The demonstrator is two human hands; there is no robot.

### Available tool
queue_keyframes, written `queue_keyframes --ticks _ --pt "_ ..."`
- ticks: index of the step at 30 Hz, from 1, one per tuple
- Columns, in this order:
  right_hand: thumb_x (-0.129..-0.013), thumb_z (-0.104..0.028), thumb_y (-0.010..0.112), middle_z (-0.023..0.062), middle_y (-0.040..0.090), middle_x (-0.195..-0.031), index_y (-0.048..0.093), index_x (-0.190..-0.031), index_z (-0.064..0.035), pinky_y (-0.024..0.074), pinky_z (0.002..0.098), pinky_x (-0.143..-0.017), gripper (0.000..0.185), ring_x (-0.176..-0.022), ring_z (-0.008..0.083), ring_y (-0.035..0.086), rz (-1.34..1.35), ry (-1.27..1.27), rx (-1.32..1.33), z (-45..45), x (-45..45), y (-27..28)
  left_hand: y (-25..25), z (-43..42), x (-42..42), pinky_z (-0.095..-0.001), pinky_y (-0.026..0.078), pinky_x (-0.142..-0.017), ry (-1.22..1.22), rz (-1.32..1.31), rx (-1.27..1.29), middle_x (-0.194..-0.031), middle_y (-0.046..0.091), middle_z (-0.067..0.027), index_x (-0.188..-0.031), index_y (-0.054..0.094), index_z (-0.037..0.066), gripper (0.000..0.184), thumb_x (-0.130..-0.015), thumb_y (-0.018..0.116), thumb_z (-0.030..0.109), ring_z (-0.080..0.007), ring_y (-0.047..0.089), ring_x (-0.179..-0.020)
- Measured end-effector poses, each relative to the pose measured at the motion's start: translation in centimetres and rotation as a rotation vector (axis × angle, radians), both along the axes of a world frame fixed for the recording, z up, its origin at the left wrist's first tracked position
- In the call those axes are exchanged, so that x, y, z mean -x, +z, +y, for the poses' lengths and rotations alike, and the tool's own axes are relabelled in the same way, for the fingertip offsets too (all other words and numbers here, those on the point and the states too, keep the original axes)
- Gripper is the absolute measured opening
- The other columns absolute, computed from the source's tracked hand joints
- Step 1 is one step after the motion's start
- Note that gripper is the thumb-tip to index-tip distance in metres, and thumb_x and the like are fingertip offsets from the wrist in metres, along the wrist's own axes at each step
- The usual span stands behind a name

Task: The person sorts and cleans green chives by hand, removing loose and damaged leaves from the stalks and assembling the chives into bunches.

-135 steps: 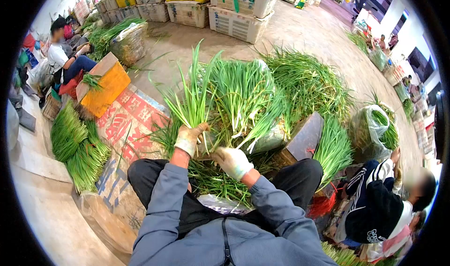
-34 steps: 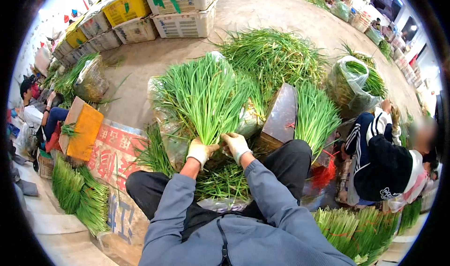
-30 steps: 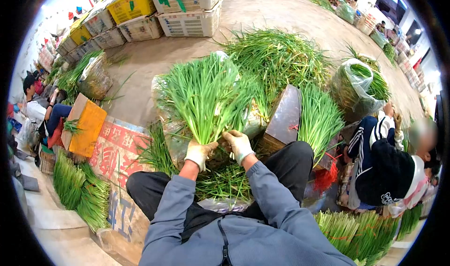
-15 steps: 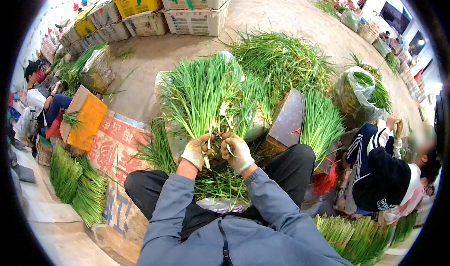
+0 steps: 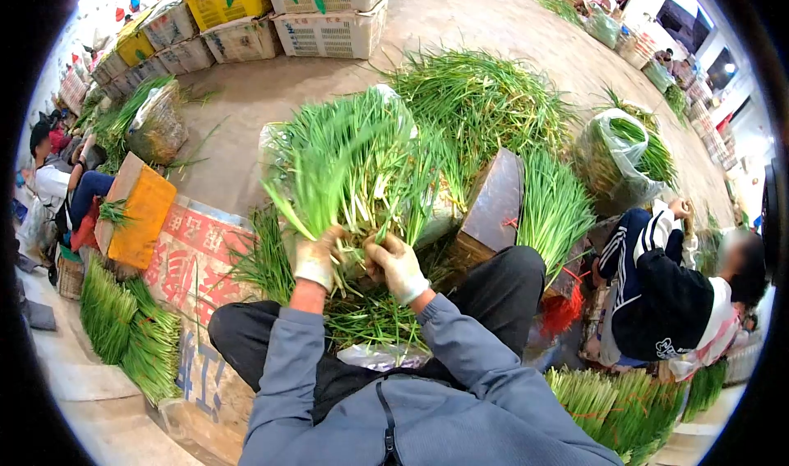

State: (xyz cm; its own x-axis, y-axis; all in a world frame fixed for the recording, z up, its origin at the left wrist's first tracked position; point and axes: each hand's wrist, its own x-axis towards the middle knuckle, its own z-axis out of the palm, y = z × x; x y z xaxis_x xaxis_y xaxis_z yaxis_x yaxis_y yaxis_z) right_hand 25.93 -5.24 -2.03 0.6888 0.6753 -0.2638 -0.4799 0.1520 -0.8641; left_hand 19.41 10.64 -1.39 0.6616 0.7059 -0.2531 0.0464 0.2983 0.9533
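My left hand, in a pale work glove, is closed around the lower stems of a small bunch of garlic chives, whose leaves are blurred. Close beside it, my gloved right hand has its fingers curled together near the stem ends; whatever they pinch is hidden. In front of both hands lies a large heap of garlic chives on a plastic-covered support. Loose leaves and trimmings lie below my hands, between my knees.
A dark wooden block stands right of the heap, beside upright chives. Behind is a loose chive pile. Stacked crates stand at the back. A person sits at right, another at left near an orange board.
My left hand has shifted slightly left and up, and its bunch now leans left, blurred by motion. The white strip seen at my right fingers no longer shows. The whole view has shifted slightly.
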Motion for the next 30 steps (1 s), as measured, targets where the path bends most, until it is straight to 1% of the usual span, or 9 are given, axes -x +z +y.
queue_keyframes --ticks 8,10,13,16,18,21,24,28,30 --pt "-0.078 -0.028 0.070 0.0183 0.072 -0.098 0.069 -0.114 -0.0059 0.0539 0.0384 -0.086 0.043 -0.093 0.0296 0.069 -1.005 1.478 0.790 -4.5 3.1 -5.3 -1.0 4.0 0.6 -0.0235 0.044 -0.041 0.014 -0.146 0.087 -0.080 0.070 -0.0094 -0.103 0.064 -0.001 0.033 -0.080 0.080 0.016 -0.0146 0.060 -0.052" --pt "-0.084 -0.029 0.072 0.0174 0.071 -0.110 0.062 -0.128 -0.0051 0.0544 0.0349 -0.087 0.050 -0.098 0.0256 0.069 -0.831 0.669 0.550 -2.9 1.3 -3.8 -1.5 3.3 0.7 -0.0247 0.048 -0.043 0.004 -0.167 0.169 -0.088 0.070 -0.0086 -0.111 0.059 0.002 0.042 -0.076 0.081 0.009 -0.0164 0.064 -0.059" --pt "-0.088 -0.035 0.068 0.0122 0.066 -0.114 0.033 -0.147 0.0045 0.0513 0.0322 -0.087 0.079 -0.102 0.0179 0.062 -0.253 0.335 0.149 0.2 -1.5 -0.6 -0.1 1.0 1.3 -0.0241 0.049 -0.045 -0.134 -0.127 0.070 -0.086 0.069 -0.0065 -0.106 0.064 0.002 0.031 -0.080 0.078 0.013 -0.0136 0.064 -0.062" --pt "-0.105 -0.039 0.046 0.0080 0.068 -0.106 0.061 -0.112 0.0026 0.0502 0.0319 -0.079 0.045 -0.086 0.0160 0.062 -0.200 -0.041 -0.286 2.1 -1.3 0.0 0.3 -0.5 1.3 -0.0244 0.048 -0.047 -0.098 -0.072 0.104 -0.085 0.068 -0.0055 -0.103 0.066 0.003 0.024 -0.082 0.074 0.013 -0.0134 0.063 -0.063" --pt "-0.106 -0.038 0.042 0.0102 0.070 -0.095 0.062 -0.089 0.0004 0.0520 0.0354 -0.080 0.046 -0.086 0.0201 0.065 -0.218 0.172 -0.308 1.0 0.4 -0.6 -0.5 0.6 1.5 -0.0254 0.049 -0.053 -0.044 -0.114 0.240 -0.084 0.069 -0.0081 -0.097 0.066 0.002 0.016 -0.085 0.068 0.012 -0.0143 0.063 -0.067" --pt "-0.097 -0.027 0.055 0.0145 0.071 -0.099 0.066 -0.086 0.0012 0.0534 0.0349 -0.080 0.032 -0.088 0.0268 0.067 -1.032 0.998 0.042 -2.4 2.7 -4.8 -2.4 4.8 1.8 -0.0256 0.049 -0.054 -0.003 -0.188 0.167 -0.089 0.070 -0.0104 -0.104 0.063 0.000 0.021 -0.086 0.066 0.011 -0.0151 0.063 -0.068" --pt "-0.084 -0.033 0.069 0.0224 0.069 -0.109 0.069 -0.101 0.0012 0.0532 0.0433 -0.087 0.038 -0.102 0.0343 0.067 -1.060 1.612 0.974 -5.2 1.4 -8.0 -1.2 5.2 1.6 -0.0259 0.047 -0.052 0.053 -0.246 0.175 -0.095 0.071 -0.0132 -0.106 0.060 0.001 0.021 -0.087 0.066 0.008 -0.0135 0.061 -0.062" --pt "-0.078 -0.041 0.075 0.0260 0.068 -0.113 0.063 -0.117 0.0056 0.0504 0.0420 -0.093 0.063 -0.108 0.0361 0.066 -0.516 0.180 1.208 -5.0 -5.8 -11.4 -0.7 2.7 1.1 -0.0232 0.040 -0.042 -0.098 -0.282 0.171 -0.091 0.071 -0.0137 -0.103 0.059 0.005 0.019 -0.089 0.070 0.006 -0.0089 0.052 -0.050" --pt "-0.078 -0.042 0.076 0.0255 0.068 -0.110 0.061 -0.119 0.0078 0.0503 0.0408 -0.092 0.066 -0.105 0.0359 0.066 -0.443 0.092 1.118 -3.9 -6.7 -14.1 -0.9 1.2 0.1 -0.0226 0.037 -0.039 -0.082 -0.196 0.173 -0.083 0.071 -0.0115 -0.100 0.060 0.005 0.022 -0.086 0.076 0.011 -0.0086 0.048 -0.045"
